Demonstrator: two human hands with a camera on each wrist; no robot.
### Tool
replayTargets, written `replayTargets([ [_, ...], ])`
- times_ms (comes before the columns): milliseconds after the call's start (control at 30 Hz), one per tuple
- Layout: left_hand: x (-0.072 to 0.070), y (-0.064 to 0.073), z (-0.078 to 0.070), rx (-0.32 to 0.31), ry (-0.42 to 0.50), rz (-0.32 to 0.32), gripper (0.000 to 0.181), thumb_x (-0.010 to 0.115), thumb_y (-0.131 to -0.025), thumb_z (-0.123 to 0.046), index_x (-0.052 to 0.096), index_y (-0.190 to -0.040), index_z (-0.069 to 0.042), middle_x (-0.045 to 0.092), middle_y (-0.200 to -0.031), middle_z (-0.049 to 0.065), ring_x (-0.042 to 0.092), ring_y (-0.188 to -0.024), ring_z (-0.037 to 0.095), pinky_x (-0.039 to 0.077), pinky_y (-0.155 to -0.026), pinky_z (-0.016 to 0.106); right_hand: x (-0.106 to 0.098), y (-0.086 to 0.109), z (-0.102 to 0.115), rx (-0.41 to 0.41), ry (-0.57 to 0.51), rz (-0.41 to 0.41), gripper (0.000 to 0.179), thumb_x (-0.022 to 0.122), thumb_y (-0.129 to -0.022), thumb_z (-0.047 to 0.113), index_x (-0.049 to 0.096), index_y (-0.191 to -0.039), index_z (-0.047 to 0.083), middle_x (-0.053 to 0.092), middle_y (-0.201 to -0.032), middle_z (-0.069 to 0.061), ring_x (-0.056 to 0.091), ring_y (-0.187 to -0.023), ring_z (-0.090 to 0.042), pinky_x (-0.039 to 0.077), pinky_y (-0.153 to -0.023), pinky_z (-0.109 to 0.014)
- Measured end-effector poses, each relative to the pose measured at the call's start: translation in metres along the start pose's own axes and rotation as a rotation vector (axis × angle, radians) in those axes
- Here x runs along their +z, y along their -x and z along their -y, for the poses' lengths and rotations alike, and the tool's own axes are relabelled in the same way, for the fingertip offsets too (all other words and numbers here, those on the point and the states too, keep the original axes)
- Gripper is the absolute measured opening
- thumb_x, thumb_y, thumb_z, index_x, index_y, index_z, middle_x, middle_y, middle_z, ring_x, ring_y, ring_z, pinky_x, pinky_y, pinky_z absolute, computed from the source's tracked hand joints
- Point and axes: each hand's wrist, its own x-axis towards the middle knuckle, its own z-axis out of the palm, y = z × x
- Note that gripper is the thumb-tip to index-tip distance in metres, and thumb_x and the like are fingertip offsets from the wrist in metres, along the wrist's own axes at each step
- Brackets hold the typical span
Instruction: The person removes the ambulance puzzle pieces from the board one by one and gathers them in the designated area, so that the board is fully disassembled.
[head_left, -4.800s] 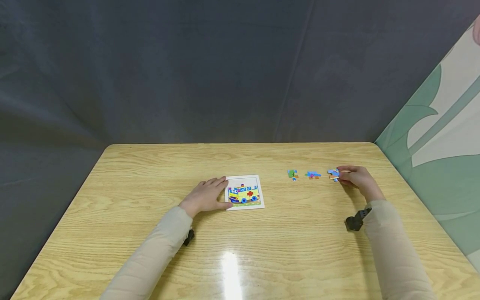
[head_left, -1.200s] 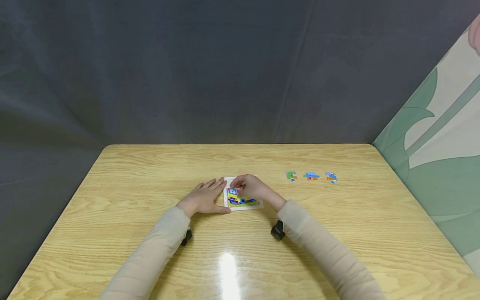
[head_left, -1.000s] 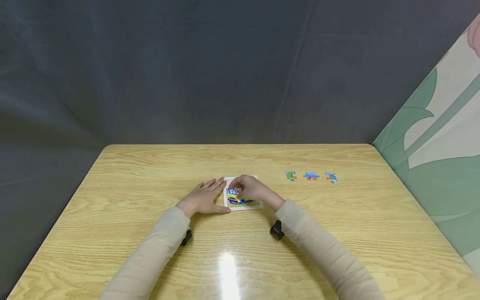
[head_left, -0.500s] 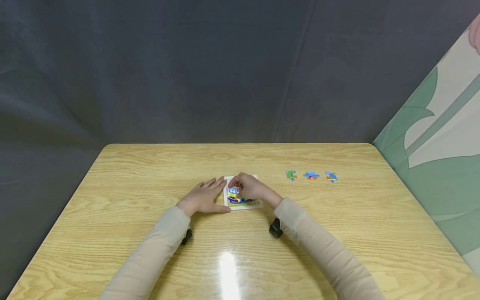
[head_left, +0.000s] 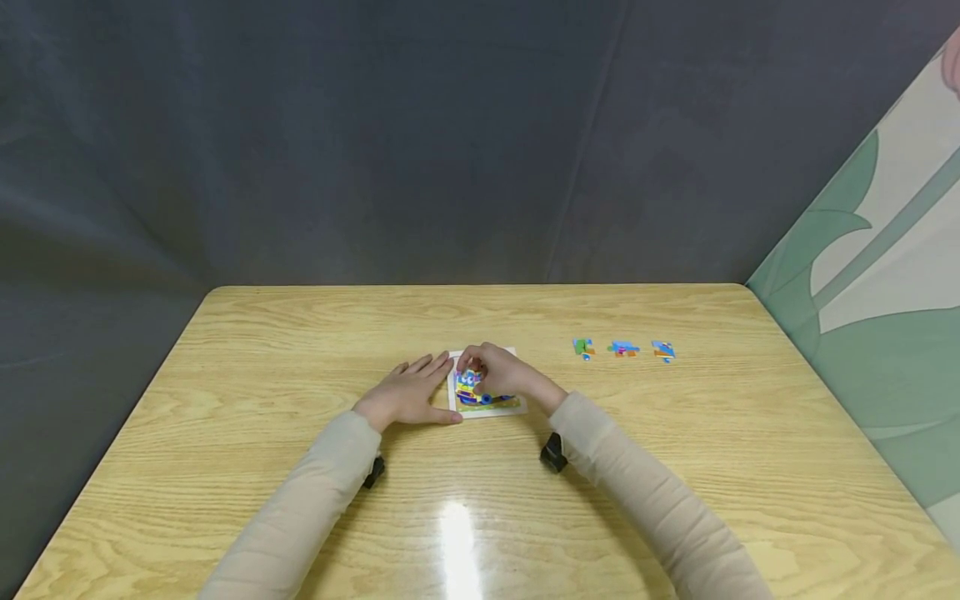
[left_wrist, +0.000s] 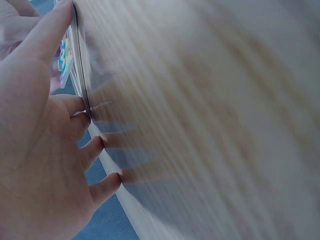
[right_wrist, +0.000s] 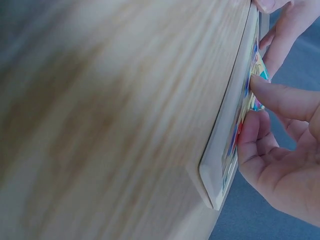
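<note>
A white-bordered jigsaw tray (head_left: 516,414) lies on the table, filled at the bottom with an ambulance picture. Along its left edge my left hand (head_left: 408,395) rests flat, fingers spread, fingertips and thumb on the border. My right hand (head_left: 504,372) reaches over the tray and pinches a puzzle piece (head_left: 468,380) with cartoon eyes between thumb and fingers. The right wrist view shows this piece (right_wrist: 259,70) tilted up at the thumb tip, its far end raised off the picture. In the left wrist view the raised piece (left_wrist: 65,60) shows behind my left thumb. My right hand covers the picture's right part.
To the right of the tray, three loose puzzle pieces lie in a row: a green and blue one (head_left: 582,348), a blue and pink one (head_left: 623,348) and a blue and orange one (head_left: 663,350). A dark curtain (head_left: 480,150) hangs behind the wooden table (head_left: 300,333).
My right hand has left the rightmost loose piece and come left over the tray, where the piece with eyes now stands tilted up in its fingers. My left hand stays on the tray's edge.
</note>
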Motion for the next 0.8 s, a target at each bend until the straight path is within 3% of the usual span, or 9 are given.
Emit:
replayTargets([
  [267, 0.0003, -0.0002, 0.0004, 0.003, -0.003, -0.003, 0.094, 0.049, -0.088, -0.065, 0.007, -0.155, -0.016, 0.001, -0.163, -0.001, 0.006, -0.151, 0.027, 0.010, -0.121, 0.055, 0.0010, 0.0011, 0.0017, 0.064, -0.067, 0.020, 0.034, 0.059, -0.079, -0.014, 0.057, -0.105, 0.009, 0.044, -0.075, 0.000, 0.040, -0.067, -0.013, 0.034, -0.059, -0.019],
  [600, -0.0015, 0.0032, -0.0014, 0.006, 0.028, -0.002, 0.093, 0.051, -0.088, -0.064, 0.007, -0.155, -0.017, 0.002, -0.163, -0.001, 0.006, -0.151, 0.027, 0.009, -0.121, 0.056, -0.0003, 0.0058, 0.0009, 0.087, -0.147, 0.030, 0.030, 0.048, -0.094, -0.001, 0.061, -0.119, 0.006, 0.048, -0.070, -0.002, 0.037, -0.054, -0.010, 0.033, -0.053, -0.019],
  [800, -0.0023, 0.0045, -0.0029, 0.005, 0.029, 0.000, 0.092, 0.051, -0.089, -0.063, 0.007, -0.155, -0.017, 0.002, -0.163, -0.001, 0.005, -0.151, 0.027, 0.008, -0.121, 0.056, -0.0007, 0.0067, 0.0012, 0.104, -0.140, 0.008, 0.031, 0.045, -0.096, 0.001, 0.062, -0.121, 0.006, 0.063, -0.104, -0.013, 0.042, -0.064, -0.011, 0.037, -0.060, -0.019],
])
